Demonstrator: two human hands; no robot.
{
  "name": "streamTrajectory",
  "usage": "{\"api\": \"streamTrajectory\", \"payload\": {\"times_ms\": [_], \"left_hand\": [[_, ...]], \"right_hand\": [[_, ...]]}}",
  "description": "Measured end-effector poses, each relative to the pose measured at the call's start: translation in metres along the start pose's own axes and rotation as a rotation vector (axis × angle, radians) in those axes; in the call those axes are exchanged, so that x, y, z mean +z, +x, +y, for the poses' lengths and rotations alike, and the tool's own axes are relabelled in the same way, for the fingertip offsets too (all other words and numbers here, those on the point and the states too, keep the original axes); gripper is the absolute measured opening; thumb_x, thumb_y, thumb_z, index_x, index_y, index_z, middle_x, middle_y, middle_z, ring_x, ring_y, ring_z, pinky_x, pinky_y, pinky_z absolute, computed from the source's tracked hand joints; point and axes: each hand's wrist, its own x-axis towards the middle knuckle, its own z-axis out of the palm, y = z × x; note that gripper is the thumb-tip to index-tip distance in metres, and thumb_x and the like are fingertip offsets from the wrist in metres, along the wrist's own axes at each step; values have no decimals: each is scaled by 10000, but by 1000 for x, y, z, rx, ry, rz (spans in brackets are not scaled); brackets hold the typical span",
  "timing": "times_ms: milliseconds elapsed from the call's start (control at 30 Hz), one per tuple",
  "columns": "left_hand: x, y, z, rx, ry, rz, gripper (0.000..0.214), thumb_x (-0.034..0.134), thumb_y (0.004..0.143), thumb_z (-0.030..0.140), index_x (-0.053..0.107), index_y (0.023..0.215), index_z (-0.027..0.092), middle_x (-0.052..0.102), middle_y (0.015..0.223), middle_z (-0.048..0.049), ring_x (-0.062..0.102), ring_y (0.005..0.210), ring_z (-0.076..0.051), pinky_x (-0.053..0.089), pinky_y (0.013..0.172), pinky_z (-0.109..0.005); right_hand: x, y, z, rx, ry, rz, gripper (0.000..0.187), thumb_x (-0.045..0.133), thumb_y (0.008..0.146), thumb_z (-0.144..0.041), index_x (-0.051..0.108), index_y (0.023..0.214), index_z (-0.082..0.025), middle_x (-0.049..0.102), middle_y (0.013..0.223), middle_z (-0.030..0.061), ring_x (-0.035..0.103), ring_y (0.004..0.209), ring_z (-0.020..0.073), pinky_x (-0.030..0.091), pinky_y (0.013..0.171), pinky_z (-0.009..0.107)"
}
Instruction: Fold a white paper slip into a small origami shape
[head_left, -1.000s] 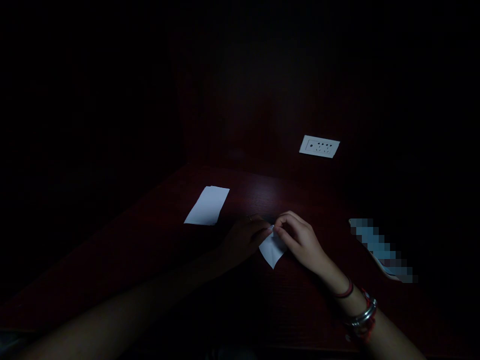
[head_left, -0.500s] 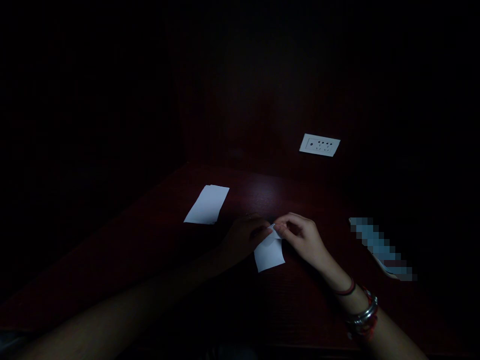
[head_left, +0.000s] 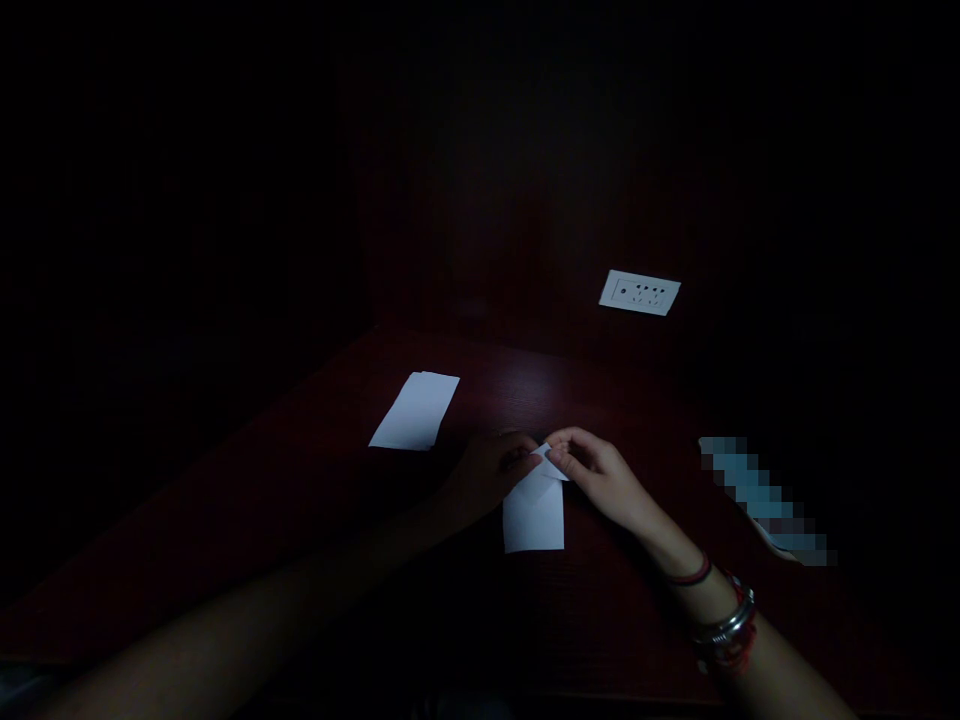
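Observation:
A small white sheet of paper (head_left: 534,518) is held between my two hands over the dark reddish table (head_left: 315,440). Its far end is folded over into a point, and the near end hangs toward me. My left hand (head_left: 495,472), in deep shadow, pinches the folded part from the left with thumb and fingers. From the right, my right hand (head_left: 596,468) pinches the other side of the fold. To the left beyond my hands lies a small stack of white paper sheets (head_left: 416,410), its edges slightly uneven.
A white wall socket plate (head_left: 640,292) is set in the dark panel behind the table. On the right of the table lies a long bluish object (head_left: 761,500), blurred by pixelation. The rest of the surroundings is very dark.
The held paper has turned slightly, so its near edge now lies straighter and a little further left. Both hands keep their pinch at nearly the same place.

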Motion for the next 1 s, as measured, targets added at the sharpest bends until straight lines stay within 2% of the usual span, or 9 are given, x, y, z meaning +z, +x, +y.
{"api": "streamTrajectory", "payload": {"times_ms": [133, 267, 467, 667, 1000], "left_hand": [[-1, 0, -2, -36, 25, 45, 198, 375, 784, 293, 518, 763, 158, 503, 726, 6, 457, 655, -100, 344, 592, -216], [0, 1, -1, -58, 13, 68, 189, 386, 776, 296, 517, 752, 162, 510, 722, 9, 462, 654, -102, 347, 599, -221], [1, 0, -4, -118, -167, -17, 167, 419, 757, 299, 506, 801, 163, 529, 715, 23, 476, 627, -85, 350, 554, -187], [-1, 1, -5, -120, -129, -12, 184, 407, 753, 307, 504, 769, 151, 516, 697, 17, 465, 622, -88, 344, 551, -193], [-2, -2, -3, -131, -105, -112, 193, 369, 769, 299, 486, 797, 148, 520, 720, 13, 461, 615, -88, 334, 533, -192]], "right_hand": [[-2, 1, 0, -35, -96, -28, 197, 393, 777, -285, 542, 770, -156, 551, 731, 25, 494, 684, 118, 374, 635, 226], [-2, 0, -4, -47, -151, 23, 203, 357, 793, -239, 540, 762, -158, 563, 751, 25, 504, 695, 117, 369, 642, 223], [0, 0, -4, -46, -161, 27, 194, 356, 791, -232, 528, 760, -148, 553, 725, 22, 498, 665, 109, 364, 614, 211], [1, -1, -2, -22, -123, -32, 182, 397, 770, -266, 535, 771, -146, 533, 654, 1, 474, 595, 93, 351, 552, 195], [6, -1, 7, 33, -50, -69, 215, 412, 751, -323, 514, 705, -139, 468, 600, -12, 411, 553, 80, 332, 504, 186]]}}
